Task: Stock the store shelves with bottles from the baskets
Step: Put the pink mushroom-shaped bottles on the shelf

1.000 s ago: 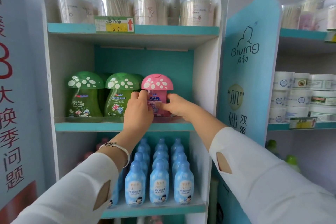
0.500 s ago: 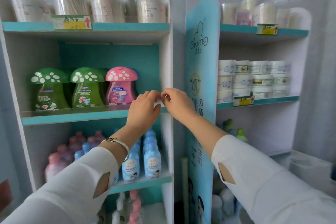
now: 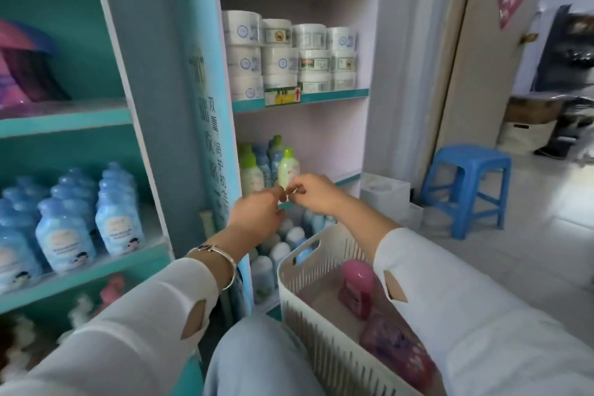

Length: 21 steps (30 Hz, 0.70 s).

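My left hand (image 3: 257, 212) and my right hand (image 3: 316, 193) meet fingertip to fingertip in front of the right shelf unit, pinching a small pale scrap (image 3: 293, 191) between them. What the scrap is cannot be told. Below my right forearm stands a white slatted basket (image 3: 299, 254) holding pink mushroom-capped bottles (image 3: 356, 283), one upright and one lying nearer me (image 3: 395, 350). A blurred pink mushroom bottle (image 3: 22, 67) stands on the left unit's middle shelf at the far left edge.
Blue bottles (image 3: 119, 212) fill the left unit's lower shelf. The right unit carries white jars (image 3: 279, 51) above and green-capped bottles (image 3: 288, 167) just behind my hands. A blue stool (image 3: 469, 183), a white box (image 3: 385, 193) and a door (image 3: 475, 42) are to the right.
Both hands let go of the pink bottle on the shelf and came away together, pinching the scrap. My view swung right and down, bringing the basket and stool into sight.
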Motion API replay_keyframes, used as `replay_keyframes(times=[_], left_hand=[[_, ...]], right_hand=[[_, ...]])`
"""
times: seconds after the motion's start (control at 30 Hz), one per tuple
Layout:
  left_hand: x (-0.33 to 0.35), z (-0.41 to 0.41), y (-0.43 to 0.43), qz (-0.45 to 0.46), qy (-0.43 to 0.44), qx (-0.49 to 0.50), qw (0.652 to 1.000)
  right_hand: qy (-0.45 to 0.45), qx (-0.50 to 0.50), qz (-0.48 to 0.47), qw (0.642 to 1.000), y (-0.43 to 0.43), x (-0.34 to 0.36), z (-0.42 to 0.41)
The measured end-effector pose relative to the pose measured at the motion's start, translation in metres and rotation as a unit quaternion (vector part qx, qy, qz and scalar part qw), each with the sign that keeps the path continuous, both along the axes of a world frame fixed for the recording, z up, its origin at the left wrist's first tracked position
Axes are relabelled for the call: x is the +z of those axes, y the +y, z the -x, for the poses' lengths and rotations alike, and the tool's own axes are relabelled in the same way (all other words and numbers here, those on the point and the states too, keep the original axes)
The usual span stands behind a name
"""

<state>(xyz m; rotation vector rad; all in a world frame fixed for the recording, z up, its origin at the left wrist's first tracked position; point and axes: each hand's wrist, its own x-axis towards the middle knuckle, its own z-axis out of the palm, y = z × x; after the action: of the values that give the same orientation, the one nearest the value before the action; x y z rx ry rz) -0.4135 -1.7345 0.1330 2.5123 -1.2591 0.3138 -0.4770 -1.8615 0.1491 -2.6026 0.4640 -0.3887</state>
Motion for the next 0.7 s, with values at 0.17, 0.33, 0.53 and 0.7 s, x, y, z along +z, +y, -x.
replay_keyframes(times=[0.17, 0.33, 0.53, 0.7], left_hand=[[-0.042, 0.024, -0.035, -0.065, -0.017, -0.059, 0.996], [-0.083, 0.035, -0.065, -0.108, 0.007, -0.101, 0.989], [-0.111, 0.029, -0.084, -0.135, 0.012, -0.111, 0.984], [-0.129, 0.022, -0.091, -0.122, 0.027, -0.099, 0.987]], right_hand=[[0.081, -0.015, -0.038, 0.996, -0.039, -0.053, 0.038], [0.157, -0.044, -0.063, 0.985, -0.069, -0.111, 0.059], [0.155, -0.13, -0.066, 0.977, -0.095, -0.174, 0.052], [0.153, -0.179, -0.051, 0.971, -0.105, -0.2, 0.045]])
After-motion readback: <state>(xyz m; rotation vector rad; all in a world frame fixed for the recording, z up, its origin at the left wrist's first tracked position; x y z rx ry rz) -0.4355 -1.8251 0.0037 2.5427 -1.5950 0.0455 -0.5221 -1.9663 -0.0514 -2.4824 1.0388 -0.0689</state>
